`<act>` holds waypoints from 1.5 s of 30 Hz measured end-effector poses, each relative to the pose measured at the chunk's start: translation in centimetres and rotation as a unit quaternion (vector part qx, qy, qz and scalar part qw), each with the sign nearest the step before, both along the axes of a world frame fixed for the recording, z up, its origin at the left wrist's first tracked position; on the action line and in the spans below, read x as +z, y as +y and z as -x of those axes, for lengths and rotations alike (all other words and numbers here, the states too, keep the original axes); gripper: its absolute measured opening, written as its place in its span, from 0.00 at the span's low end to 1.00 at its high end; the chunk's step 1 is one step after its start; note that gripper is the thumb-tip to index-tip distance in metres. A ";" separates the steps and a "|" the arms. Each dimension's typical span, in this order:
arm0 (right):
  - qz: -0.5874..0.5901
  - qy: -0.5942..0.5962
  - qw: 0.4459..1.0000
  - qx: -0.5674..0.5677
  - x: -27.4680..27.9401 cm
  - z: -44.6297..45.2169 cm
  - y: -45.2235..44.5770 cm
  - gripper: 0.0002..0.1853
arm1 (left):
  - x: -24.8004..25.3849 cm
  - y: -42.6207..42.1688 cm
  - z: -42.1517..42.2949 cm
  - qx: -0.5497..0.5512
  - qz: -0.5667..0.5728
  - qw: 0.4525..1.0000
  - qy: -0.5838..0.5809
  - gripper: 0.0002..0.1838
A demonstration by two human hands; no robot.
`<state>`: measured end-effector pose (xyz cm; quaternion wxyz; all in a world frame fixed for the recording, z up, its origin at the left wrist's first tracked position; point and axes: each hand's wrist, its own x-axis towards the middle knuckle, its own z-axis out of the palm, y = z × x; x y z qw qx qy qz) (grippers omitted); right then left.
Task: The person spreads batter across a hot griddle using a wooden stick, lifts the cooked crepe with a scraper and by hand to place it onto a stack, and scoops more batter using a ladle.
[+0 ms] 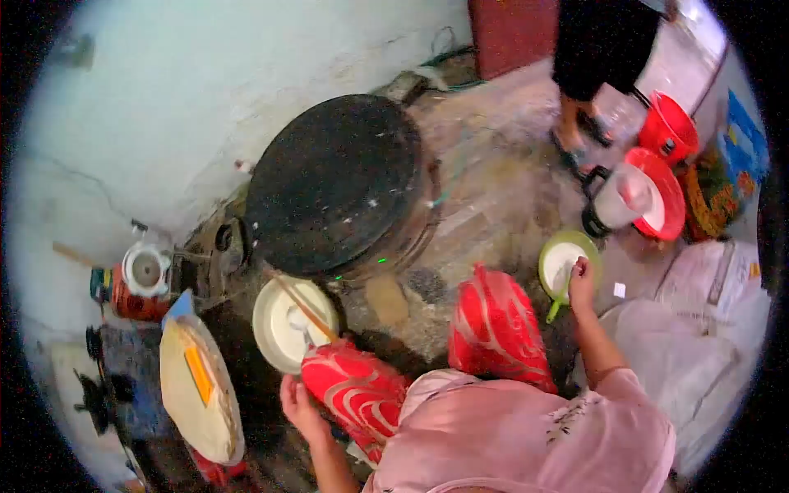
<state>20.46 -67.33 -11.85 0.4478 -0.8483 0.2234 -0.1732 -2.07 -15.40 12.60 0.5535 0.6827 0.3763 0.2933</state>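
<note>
My right hand reaches over the edge of a green bowl with white contents; its fingers are drawn together, and what they hold, if anything, is too small to name. A green handle sticks out from the bowl's lower side. Just below a pale bowl of white liquid, my left hand has its fingers partly apart and appears to hold nothing. A wooden stick and a ladle lean in that pale bowl. Beyond the bowls lies a large round black griddle.
At left, a stack of flat rounds bears an orange-yellow strip. A person stands at the upper right near red basins and a pot. White sacks lie at right.
</note>
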 end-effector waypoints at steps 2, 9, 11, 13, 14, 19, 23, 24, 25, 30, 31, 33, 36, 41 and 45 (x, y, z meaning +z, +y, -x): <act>-0.044 -0.001 0.994 0.097 9.7 -2.0 5.6 0.12 | -1.5 0.2 0.4 0.042 0.019 0.998 0.036 0.17; -0.084 0.038 0.828 0.553 30.4 -2.0 25.4 0.11 | -11.0 3.7 6.0 0.079 0.132 0.987 0.044 0.16; -0.019 0.065 0.746 0.663 30.1 -1.5 31.2 0.13 | -9.9 3.6 6.4 0.123 0.160 0.974 0.103 0.15; 0.048 0.091 0.666 0.739 26.4 -1.0 37.7 0.14 | -14.5 4.8 8.5 0.115 0.111 0.986 0.053 0.14; 0.032 0.151 0.636 0.756 22.8 -0.5 40.6 0.16 | -15.0 5.3 9.2 0.104 0.108 0.987 0.055 0.14; 0.082 0.358 0.622 0.692 2.8 4.4 51.5 0.40 | -17.4 7.2 11.9 0.070 -0.016 0.981 0.180 0.15; -0.090 0.504 0.664 0.545 2.3 7.3 55.9 0.43 | -20.7 9.4 12.9 0.108 0.029 0.977 0.183 0.19; -0.089 0.507 0.662 0.544 1.5 7.5 56.4 0.43 | -20.7 9.9 12.7 0.087 -0.051 0.966 0.239 0.20; -0.156 0.499 0.669 0.529 0.0 7.7 56.6 0.37 | -20.8 10.7 12.3 0.071 -0.063 0.958 0.270 0.23; -0.066 0.319 0.715 0.618 2.6 4.7 55.4 0.08 | -26.5 14.6 9.3 0.062 0.063 0.942 0.325 0.35; -0.031 0.201 0.730 0.653 4.8 4.4 54.5 0.08 | -28.9 15.9 9.4 -0.006 0.068 0.935 0.348 0.36; 0.028 0.104 0.710 0.696 9.7 3.7 51.9 0.07 | -23.9 16.2 6.3 0.039 0.130 0.938 0.320 0.34; 0.215 0.063 0.636 0.739 11.7 2.6 46.6 0.07 | -22.8 17.3 4.9 0.018 0.157 0.947 0.279 0.31; 0.234 0.124 0.678 0.685 14.8 2.9 42.7 0.16 | -31.1 17.6 5.9 0.029 0.157 0.967 0.198 0.26; 0.137 -0.050 0.746 0.649 19.4 -1.2 46.1 0.23 | -23.5 15.7 5.1 0.085 -0.081 0.955 0.271 0.23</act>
